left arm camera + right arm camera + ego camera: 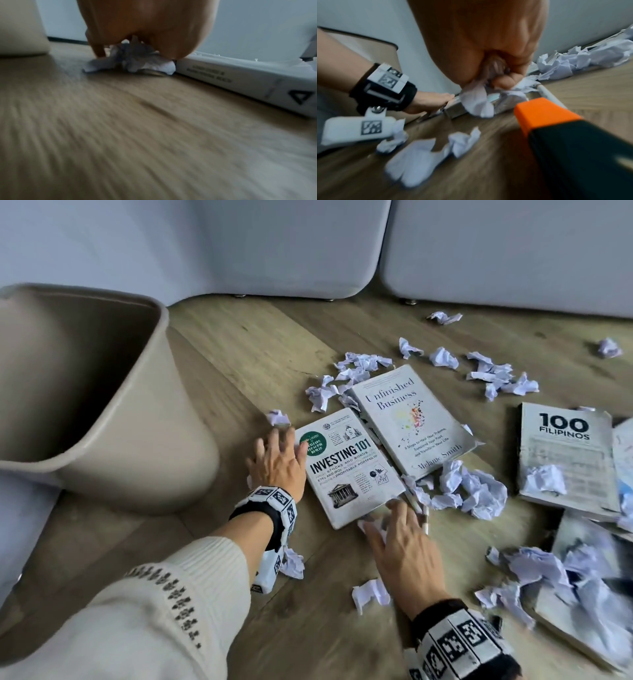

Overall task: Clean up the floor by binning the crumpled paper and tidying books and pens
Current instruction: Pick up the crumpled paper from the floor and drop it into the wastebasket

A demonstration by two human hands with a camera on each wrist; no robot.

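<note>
With the right hand (pixel 404 546) pinching a paper wad (pixel 476 102) at the Investing 101 book's (pixel 352 470) near corner and the left hand (pixel 279 460) spread over another wad (pixel 130 62) at its spine, loosely gathered scraps may drop short of the bin (pixel 85 392).

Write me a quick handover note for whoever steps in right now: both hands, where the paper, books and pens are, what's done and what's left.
Left hand: on a crumpled white paper ball beside the white "Investing 101" book, fingers over it, grip unclear.
Right hand: gripping crumpled paper at that book's near corner.
Beige plastic bin: stands left; no paper visible in it.
White pens: on the wooden floor beside the right hand.
Left: nearly everything. Scattered paper, the "Unfinished Business" book, the "100 Filipinos" book.
</note>
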